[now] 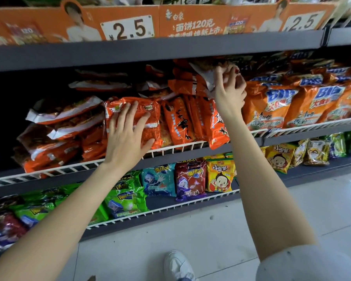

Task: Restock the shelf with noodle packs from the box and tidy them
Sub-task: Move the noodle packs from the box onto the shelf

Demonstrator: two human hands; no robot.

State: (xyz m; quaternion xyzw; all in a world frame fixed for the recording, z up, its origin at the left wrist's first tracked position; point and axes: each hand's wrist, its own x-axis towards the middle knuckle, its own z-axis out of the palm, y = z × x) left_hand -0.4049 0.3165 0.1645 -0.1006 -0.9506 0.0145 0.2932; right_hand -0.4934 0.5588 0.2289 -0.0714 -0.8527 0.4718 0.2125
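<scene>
**Both hands on orange noodle packs, middle shelf**

Left hand (128, 134): fingers spread and laid flat against the face of an upright orange plastic noodle pack (150, 116) at the front of the grey metal middle shelf (190, 155). Palm covers the pack's lower part; thumb sits at its lower right corner. The pack leans against the white wire front rail (176, 148).

Right hand (229, 88): raised higher, fingers curled around the crinkled white-edged end of another orange noodle pack (203, 78) on top of the pile, just under the shelf above. How far the fingertips close is partly hidden behind the wrapper.

Stock on same shelf: to the left, flat stacked orange packs with white sealed ends (55, 126); between the hands, upright orange packs with black lettering (178, 122), one tipping over the rail; to the right, a row of orange bags marked "BIG" in blue (304, 102).

Shelf above carries an orange cardboard price strip reading 2.5 (128, 28). Shelf below holds small green, teal, purple and yellow snack packets (190, 177). White tiled floor (251, 220) and one white shoe (178, 264) show at the bottom.
</scene>
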